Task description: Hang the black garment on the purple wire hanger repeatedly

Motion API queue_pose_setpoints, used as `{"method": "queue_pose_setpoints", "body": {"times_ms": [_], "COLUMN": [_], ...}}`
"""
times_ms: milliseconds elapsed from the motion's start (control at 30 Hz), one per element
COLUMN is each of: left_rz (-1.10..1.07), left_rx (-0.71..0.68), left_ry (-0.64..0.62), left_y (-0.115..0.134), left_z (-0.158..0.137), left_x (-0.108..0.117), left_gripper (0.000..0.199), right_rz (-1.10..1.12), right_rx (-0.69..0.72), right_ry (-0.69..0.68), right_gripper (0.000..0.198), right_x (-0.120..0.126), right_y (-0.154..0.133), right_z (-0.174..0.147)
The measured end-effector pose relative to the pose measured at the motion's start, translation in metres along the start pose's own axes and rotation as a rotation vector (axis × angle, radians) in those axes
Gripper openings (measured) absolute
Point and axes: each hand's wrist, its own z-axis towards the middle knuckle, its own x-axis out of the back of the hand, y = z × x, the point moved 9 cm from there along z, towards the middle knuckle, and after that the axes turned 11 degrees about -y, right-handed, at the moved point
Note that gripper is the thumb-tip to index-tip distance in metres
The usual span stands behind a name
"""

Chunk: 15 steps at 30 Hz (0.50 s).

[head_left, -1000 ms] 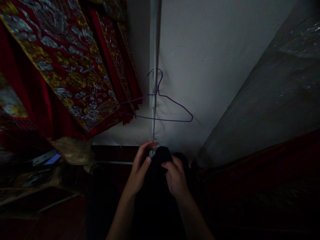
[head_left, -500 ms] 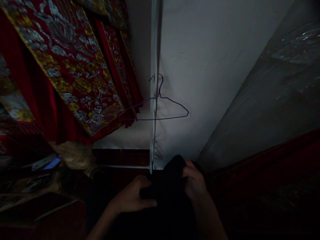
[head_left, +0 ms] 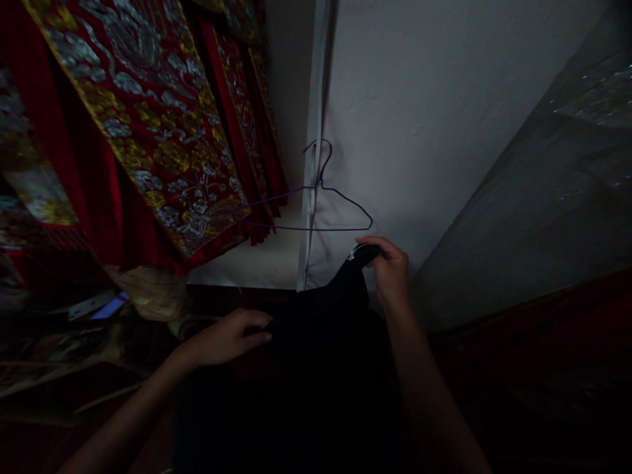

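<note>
Count: one dark garment (head_left: 330,349), one purple hanger (head_left: 340,230) above it. Left hand (head_left: 230,338) pinches one edge; right hand (head_left: 392,271) pinches a second, higher edge.

The cloth (head_left: 336,355) is black, hanger (head_left: 340,229) purple, drapery (head_left: 165,125) red with silver-gold flowers.

1. From my distant seat, I see a dim room, its light weak and greyish.
2. I see a pale wall (head_left: 419,99) with small surface marks.
3. A narrow light strip (head_left: 318,79) runs down it.
4. Red embroidered cloth (head_left: 168,138) hangs at left.
5. I can barely make out the dark reddish floor (head_left: 154,451) at lower left.
</note>
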Motion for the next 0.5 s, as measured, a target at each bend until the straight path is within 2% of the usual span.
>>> {"method": "queue_pose_setpoints", "body": {"times_ms": [100,167,233,300,367,400,433,500], "left_rz": [-0.039,0.006,0.099,0.212,0.301,0.330,0.349,0.379], "left_rx": [-0.047,-0.002,0.071,0.160,0.223,0.238,0.247,0.260], "left_ry": [0.010,0.081,0.080,0.051,0.068,0.106,0.146,0.235], "left_y": [0.001,-0.014,-0.032,-0.050,-0.061,-0.062,-0.063,-0.060], "left_z": [0.001,0.001,0.004,0.008,0.010,0.011,0.010,0.008], "left_x": [-0.010,-0.005,-0.001,0.002,0.010,0.017,0.024,0.040], "left_gripper": [0.024,0.024,0.024,0.024,0.021,0.020,0.018,0.016], "right_rz": [0.157,0.261,0.340,0.377,0.330,0.284,0.246,0.233], "right_rx": [-0.137,-0.217,-0.286,-0.374,-0.466,-0.498,-0.521,-0.549], "right_ry": [0.073,0.004,-0.209,-0.545,-0.852,-0.947,-0.987,-0.911], "right_gripper": [0.031,0.030,0.026,0.034,0.044,0.047,0.047,0.047], "right_x": [0.001,-0.006,-0.022,-0.046,-0.062,-0.065,-0.064,-0.056], "right_y": [0.021,0.028,0.027,0.023,0.021,0.022,0.025,0.034], "right_z": [-0.009,-0.012,-0.016,-0.030,-0.054,-0.064,-0.072,-0.072]}}
